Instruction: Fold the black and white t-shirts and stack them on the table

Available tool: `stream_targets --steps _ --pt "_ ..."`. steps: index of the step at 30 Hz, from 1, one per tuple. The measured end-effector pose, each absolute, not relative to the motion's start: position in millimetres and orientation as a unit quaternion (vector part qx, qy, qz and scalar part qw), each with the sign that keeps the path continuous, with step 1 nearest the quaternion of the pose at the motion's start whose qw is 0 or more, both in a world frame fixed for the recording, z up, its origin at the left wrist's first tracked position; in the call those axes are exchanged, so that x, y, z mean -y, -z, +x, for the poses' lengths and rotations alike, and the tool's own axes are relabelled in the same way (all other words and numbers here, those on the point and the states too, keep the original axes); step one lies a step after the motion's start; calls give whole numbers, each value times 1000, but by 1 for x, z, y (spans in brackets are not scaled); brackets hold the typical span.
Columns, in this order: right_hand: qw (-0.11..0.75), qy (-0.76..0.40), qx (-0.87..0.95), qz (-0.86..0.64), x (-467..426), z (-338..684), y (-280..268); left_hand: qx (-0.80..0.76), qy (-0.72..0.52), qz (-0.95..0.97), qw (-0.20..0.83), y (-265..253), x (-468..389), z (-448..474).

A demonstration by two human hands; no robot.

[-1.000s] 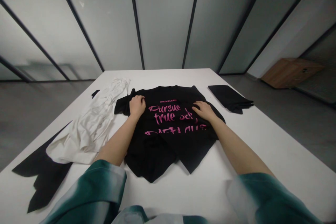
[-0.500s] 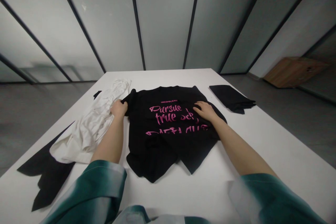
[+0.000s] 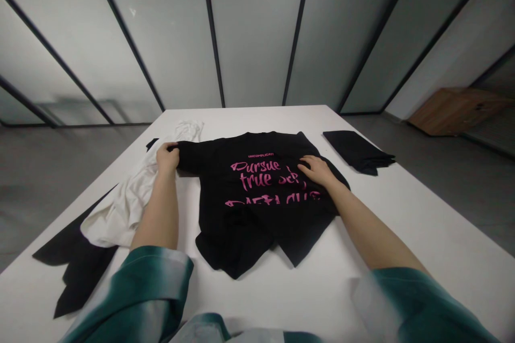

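Observation:
A black T-shirt (image 3: 249, 225) with pink lettering lies on the white table, its neck end away from me and its lower part rumpled and folded over. My left hand (image 3: 167, 157) is closed on the end of the left-side sleeve and holds it stretched out sideways, above the white garment. On the right of the chest print, my right hand (image 3: 317, 170) rests on the cloth, fingers spread. The right-side sleeve is partly hidden under my forearm.
A crumpled white garment (image 3: 116, 217) lies at the left, over black cloth (image 3: 86, 273). Folded black cloth (image 3: 354, 150) sits near the right edge of the white table (image 3: 410, 220). Frosted glass panels stand behind, and a wooden cabinet (image 3: 454, 110) is on the floor at right.
My left hand has moved left and slightly away from me, pulling the bunched sleeve out straight. The right hand stays in place on the shirt.

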State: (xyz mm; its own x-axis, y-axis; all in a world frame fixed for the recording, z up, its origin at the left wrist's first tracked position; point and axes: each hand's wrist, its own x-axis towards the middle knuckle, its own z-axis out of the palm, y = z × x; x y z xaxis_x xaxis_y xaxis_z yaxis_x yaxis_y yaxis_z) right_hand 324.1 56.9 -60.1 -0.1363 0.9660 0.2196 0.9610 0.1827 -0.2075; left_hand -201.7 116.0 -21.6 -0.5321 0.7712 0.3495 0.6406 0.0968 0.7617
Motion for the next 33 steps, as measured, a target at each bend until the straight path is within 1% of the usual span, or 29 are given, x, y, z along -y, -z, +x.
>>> stream_targets --steps 3,5,6,8,10,11,13,15,18,21,23,27,30,33 --pt "150 -9 754 -640 -57 323 59 -719 -428 547 32 -6 -109 -167" --pt "149 -8 752 -642 -56 322 59 -673 -389 628 40 -24 -104 -138" --pt "150 -8 751 -643 -56 322 59 -637 -369 673 70 -31 -103 -123" --pt "151 -8 750 -644 -56 322 59 -544 -347 746 167 -41 -102 -98" --pt "153 -11 751 -642 -56 323 59 -471 -363 767 241 -46 -103 -82" --pt "153 -11 752 -641 -56 323 59 -456 -385 761 255 -46 -104 -78" --pt "153 -10 753 -640 -56 323 59 -467 -422 739 239 -40 -104 -76" --pt "151 -8 753 -640 -56 323 59 -505 -410 731 204 -28 -102 -77" --pt "149 -6 754 -640 -56 323 60 -536 -298 772 170 -2 -91 -77" --pt "153 -8 752 -641 -56 322 60 -513 -170 831 131 22 -77 -75" --pt "156 -10 750 -643 -56 322 60 -506 -127 847 103 30 -69 -75" --pt "176 -14 747 -641 -55 322 58 -588 -114 800 42 27 -59 -81" --pt "199 4 726 -658 -55 324 55 -652 -64 754 43 20 -53 -88" --pt "194 32 681 -705 -53 324 55 -658 -47 750 43 18 -46 -94"
